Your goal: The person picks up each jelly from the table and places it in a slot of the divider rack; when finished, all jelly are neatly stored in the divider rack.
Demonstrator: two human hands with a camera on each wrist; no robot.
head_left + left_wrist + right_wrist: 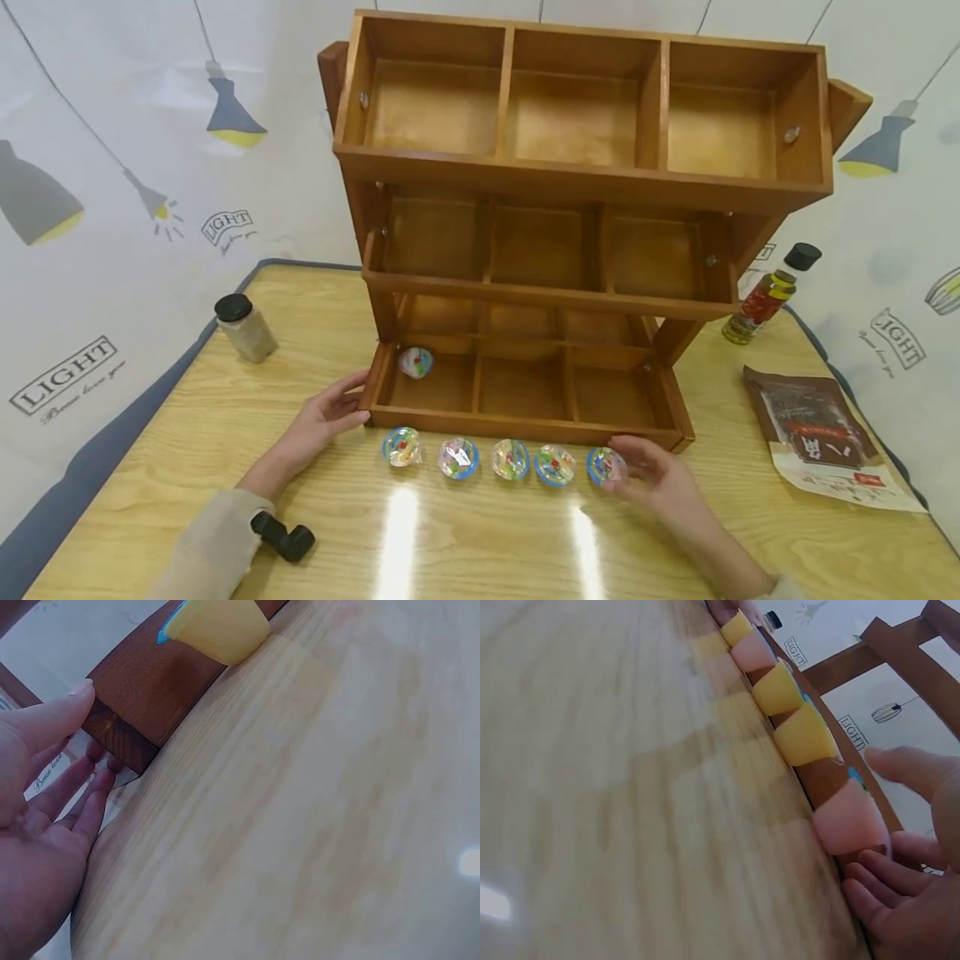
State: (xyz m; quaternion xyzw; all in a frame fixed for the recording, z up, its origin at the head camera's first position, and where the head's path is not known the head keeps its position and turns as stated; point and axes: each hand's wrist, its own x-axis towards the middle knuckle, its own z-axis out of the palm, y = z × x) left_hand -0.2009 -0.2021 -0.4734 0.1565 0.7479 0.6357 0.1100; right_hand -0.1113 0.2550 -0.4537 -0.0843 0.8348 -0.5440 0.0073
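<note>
A brown wooden three-tier shelf [525, 423] stands on the table, one jelly cup [416, 362] in its lower left compartment. My left hand [330, 412] holds the bottom tier's front left corner, thumb at the front and fingers around the side; the left wrist view shows this corner [127, 739] close up. Several jelly cups with printed lids line the shelf's front. Around the rightmost, a pink jelly cup [851, 817], is my right hand [907, 847]; its fingers are beside the cup and its thumb stands apart above. That cup rests on the table.
A black-capped jar [251, 332] stands left of the shelf. To the right are an oil bottle [765, 302] and a brown and white food packet [825, 442]. Printed wall sheeting [97, 275] surrounds the wooden table [480, 550].
</note>
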